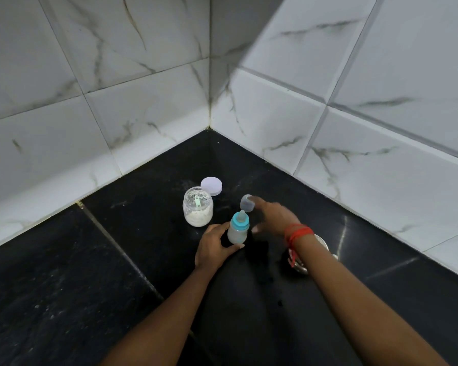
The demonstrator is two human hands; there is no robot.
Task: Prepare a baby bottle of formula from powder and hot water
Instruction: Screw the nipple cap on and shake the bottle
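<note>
Bottle (238, 233) stood upright on bench (143, 260), gripped by left hand (213, 249), right hand (275, 219) held open, blurred, forefinger at cap (247, 203) just behind bottle, jar (197, 207) behind-left of bottle

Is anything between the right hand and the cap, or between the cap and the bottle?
Nothing visible. The right hand has its fingertips at the cap, which stands just behind the bottle held by the left hand. Only bare counter lies between cap and bottle; the jar sits off to the left.
</note>
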